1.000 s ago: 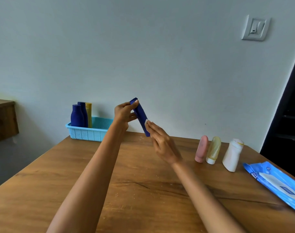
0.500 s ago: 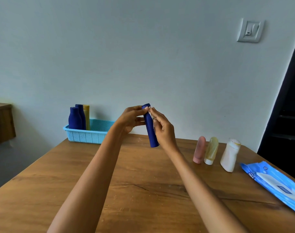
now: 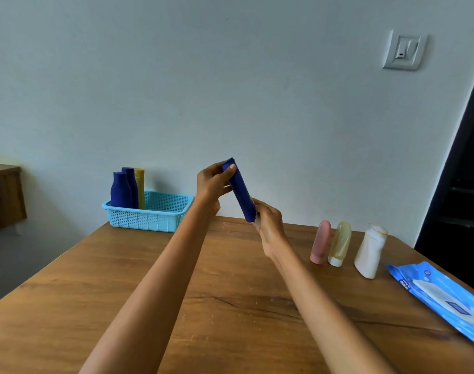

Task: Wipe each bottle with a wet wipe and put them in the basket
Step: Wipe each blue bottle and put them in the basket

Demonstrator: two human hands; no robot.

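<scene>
- A perforated light-blue plastic basket (image 3: 160, 215) at the table's far left already held two dark blue bottles (image 3: 121, 189) and a yellow one (image 3: 140, 184).
- The left hand (image 3: 211, 182) pinched the top of a slim, smooth blue tube (image 3: 239, 190), tilted in mid-air above the wooden table (image 3: 68, 306).
- The right hand (image 3: 268, 221) curled around its lower end, a sliver of white wipe barely showing; wiping appeared under way, with the basket likely next.
- A pink bottle (image 3: 321, 242), a translucent yellow bottle (image 3: 339, 243) and a white bottle (image 3: 370, 251) stood waiting beside a glossy blue wipes pack (image 3: 446, 298).
</scene>
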